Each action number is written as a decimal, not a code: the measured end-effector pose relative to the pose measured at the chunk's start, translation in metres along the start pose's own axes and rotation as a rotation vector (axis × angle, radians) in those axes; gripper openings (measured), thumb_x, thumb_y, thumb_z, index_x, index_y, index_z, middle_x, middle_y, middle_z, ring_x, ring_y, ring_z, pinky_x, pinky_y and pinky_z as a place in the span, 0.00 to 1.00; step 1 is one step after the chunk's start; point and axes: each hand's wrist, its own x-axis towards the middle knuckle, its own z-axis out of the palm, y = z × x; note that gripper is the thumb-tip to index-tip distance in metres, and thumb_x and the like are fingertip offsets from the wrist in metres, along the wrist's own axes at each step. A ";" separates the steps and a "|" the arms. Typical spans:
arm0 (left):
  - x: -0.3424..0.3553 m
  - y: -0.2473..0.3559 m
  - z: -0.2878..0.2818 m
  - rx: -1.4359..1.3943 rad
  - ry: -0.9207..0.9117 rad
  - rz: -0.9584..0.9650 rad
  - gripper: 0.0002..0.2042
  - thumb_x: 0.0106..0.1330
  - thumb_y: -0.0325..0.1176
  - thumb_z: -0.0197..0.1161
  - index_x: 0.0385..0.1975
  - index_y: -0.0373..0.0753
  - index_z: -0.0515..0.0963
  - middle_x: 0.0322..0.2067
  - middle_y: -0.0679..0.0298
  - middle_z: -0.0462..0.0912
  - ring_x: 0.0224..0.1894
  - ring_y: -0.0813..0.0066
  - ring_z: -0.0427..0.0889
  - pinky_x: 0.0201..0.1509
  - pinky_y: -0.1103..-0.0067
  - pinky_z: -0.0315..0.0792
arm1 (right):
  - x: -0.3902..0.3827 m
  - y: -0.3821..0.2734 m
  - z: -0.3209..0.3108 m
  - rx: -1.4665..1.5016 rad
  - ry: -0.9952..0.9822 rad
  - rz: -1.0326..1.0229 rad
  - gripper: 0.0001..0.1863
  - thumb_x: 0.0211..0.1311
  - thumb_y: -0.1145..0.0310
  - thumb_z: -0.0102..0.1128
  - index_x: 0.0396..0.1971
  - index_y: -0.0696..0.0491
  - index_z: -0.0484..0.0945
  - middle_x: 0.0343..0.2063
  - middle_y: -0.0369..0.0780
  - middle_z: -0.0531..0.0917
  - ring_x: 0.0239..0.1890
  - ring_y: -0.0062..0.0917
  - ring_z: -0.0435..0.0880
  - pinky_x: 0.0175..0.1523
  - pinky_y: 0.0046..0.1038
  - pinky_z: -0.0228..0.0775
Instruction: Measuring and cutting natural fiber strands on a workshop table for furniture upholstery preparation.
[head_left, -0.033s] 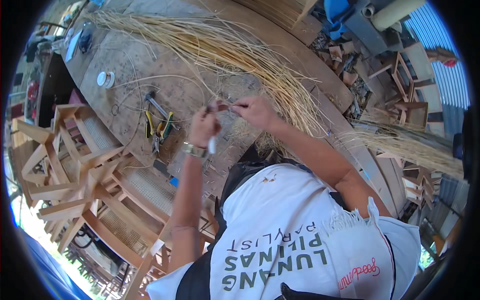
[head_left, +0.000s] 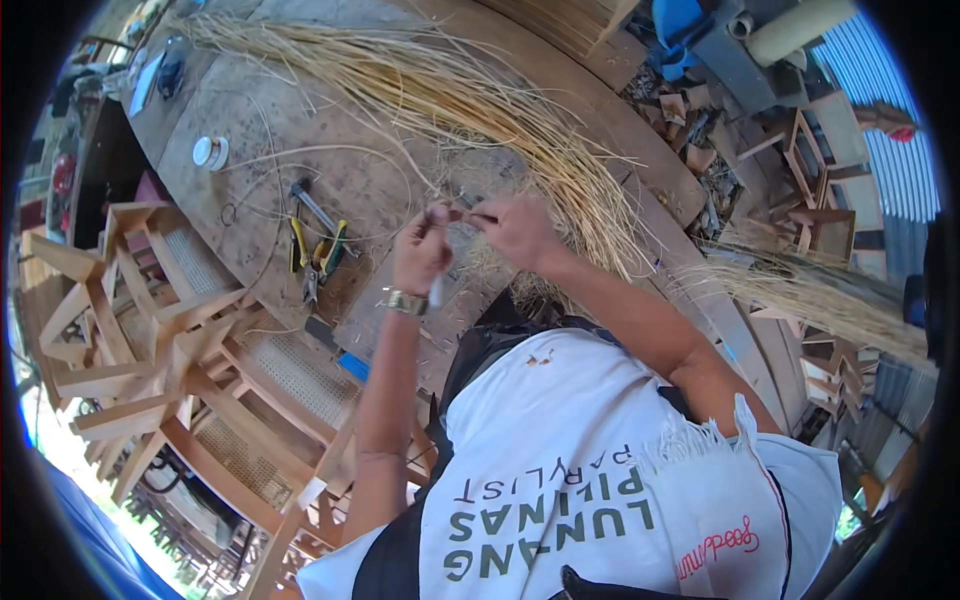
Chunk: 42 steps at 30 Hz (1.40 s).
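Note:
Over the work table (head_left: 370,200), my left hand (head_left: 422,258) and my right hand (head_left: 517,232) meet almost fingertip to fingertip. A pale cane strand (head_left: 340,148) curves across the tabletop and runs up to my left fingers, which are closed on it. Something white (head_left: 436,292) shows beside my left palm; its kind is unclear. The fingers of my right hand are pinched against the left ones, and whatever they grip is too small and hidden to make out. Just beyond both hands lies a long bundle of cane strands (head_left: 480,110).
Left of my hands lie a hammer (head_left: 315,205) and yellow-handled pliers (head_left: 333,252). A white round container (head_left: 210,153) stands farther off. Wooden chair frames (head_left: 220,470) with woven panels crowd the left side. Scraps and more frames (head_left: 800,155) fill the far right.
My left hand has shifted slightly right, and my right hand has dipped a little toward me. Both fingertips stay together.

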 end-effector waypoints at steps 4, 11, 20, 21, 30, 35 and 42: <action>0.015 -0.034 0.002 -0.102 0.097 -0.034 0.11 0.63 0.37 0.61 0.37 0.35 0.77 0.29 0.64 0.83 0.11 0.86 0.66 0.12 0.86 0.56 | -0.013 -0.008 0.009 -0.195 0.085 -0.168 0.08 0.56 0.66 0.54 0.32 0.51 0.80 0.25 0.43 0.81 0.25 0.37 0.79 0.30 0.36 0.70; 0.062 -0.009 -0.030 -0.313 0.120 -0.086 0.08 0.64 0.34 0.60 0.34 0.36 0.76 0.29 0.64 0.81 0.15 0.87 0.65 0.16 0.87 0.59 | -0.014 0.013 0.008 0.466 -0.091 0.280 0.09 0.62 0.63 0.56 0.35 0.51 0.80 0.22 0.37 0.78 0.21 0.24 0.75 0.27 0.25 0.67; 0.142 -0.006 -0.058 -0.641 -0.031 -0.142 0.05 0.65 0.34 0.59 0.37 0.43 0.75 0.34 0.67 0.80 0.18 0.88 0.66 0.19 0.87 0.61 | -0.014 0.053 -0.012 1.313 -0.288 0.883 0.08 0.61 0.64 0.60 0.31 0.52 0.80 0.21 0.31 0.76 0.20 0.12 0.71 0.24 0.18 0.62; 0.146 -0.011 -0.061 -0.711 -0.093 -0.140 0.05 0.65 0.32 0.59 0.38 0.42 0.74 0.35 0.64 0.81 0.18 0.87 0.67 0.18 0.87 0.61 | -0.014 0.053 -0.013 1.372 -0.279 0.916 0.08 0.60 0.63 0.60 0.30 0.53 0.79 0.21 0.30 0.76 0.20 0.12 0.71 0.24 0.18 0.63; 0.159 -0.014 -0.057 -0.394 0.107 -0.169 0.06 0.64 0.32 0.60 0.36 0.37 0.73 0.30 0.63 0.82 0.16 0.86 0.67 0.16 0.86 0.63 | -0.011 0.042 -0.012 -0.056 0.122 -0.087 0.03 0.52 0.72 0.56 0.26 0.54 0.72 0.23 0.43 0.74 0.28 0.38 0.76 0.31 0.33 0.68; 0.159 -0.023 -0.052 -0.167 0.213 -0.102 0.08 0.63 0.31 0.60 0.35 0.34 0.72 0.31 0.58 0.83 0.14 0.85 0.67 0.14 0.85 0.62 | -0.017 0.045 -0.001 -0.161 0.077 -0.103 0.03 0.53 0.72 0.54 0.25 0.54 0.70 0.24 0.42 0.73 0.28 0.37 0.77 0.32 0.36 0.69; 0.130 -0.014 -0.060 0.153 0.414 -0.053 0.13 0.67 0.42 0.54 0.29 0.37 0.72 0.26 0.63 0.81 0.16 0.82 0.69 0.17 0.81 0.63 | -0.021 0.052 0.031 0.230 0.168 0.155 0.06 0.55 0.69 0.55 0.24 0.55 0.75 0.19 0.39 0.76 0.22 0.33 0.76 0.27 0.31 0.66</action>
